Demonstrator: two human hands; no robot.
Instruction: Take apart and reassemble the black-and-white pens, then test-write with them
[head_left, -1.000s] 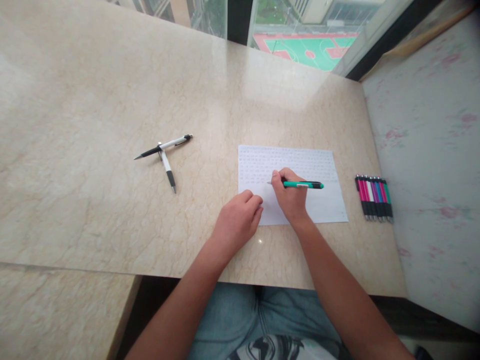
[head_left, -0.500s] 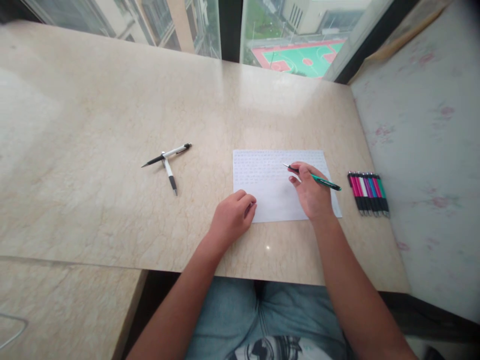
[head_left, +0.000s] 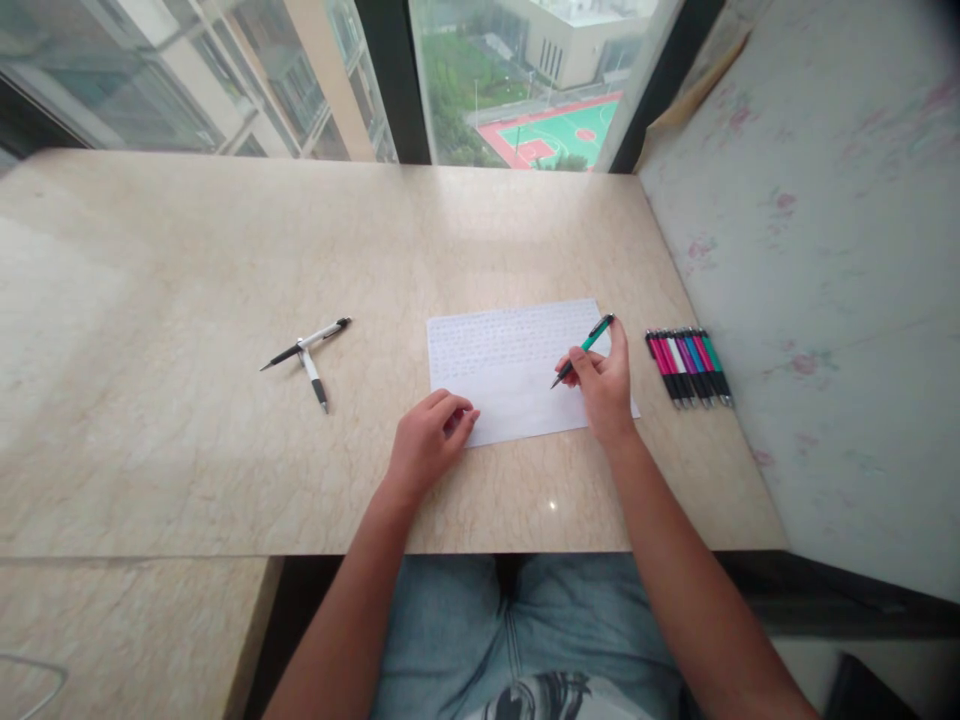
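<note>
In my right hand (head_left: 606,390) is a green pen (head_left: 598,332) with a black grip. One finger reaches up to the pen's top end, and its tip points down-left over the blank lower part of a white sheet of paper (head_left: 517,405). Rows of small handwriting fill the sheet's upper part. My left hand (head_left: 431,435) rests at the sheet's lower left corner, fingers curled in, and I see nothing in them.
Two white-and-black pens, one (head_left: 326,332) lying across the other (head_left: 310,375), are on the left of the stone counter (head_left: 187,450). Several coloured pens (head_left: 688,365) lie in a row at the right, by the papered wall (head_left: 810,300). Windows stand behind.
The pen has turned in my right hand: its tip has swung from pointing up-left to down-left, lower on the sheet. The view has shifted. My left hand stays at the paper's corner.
</note>
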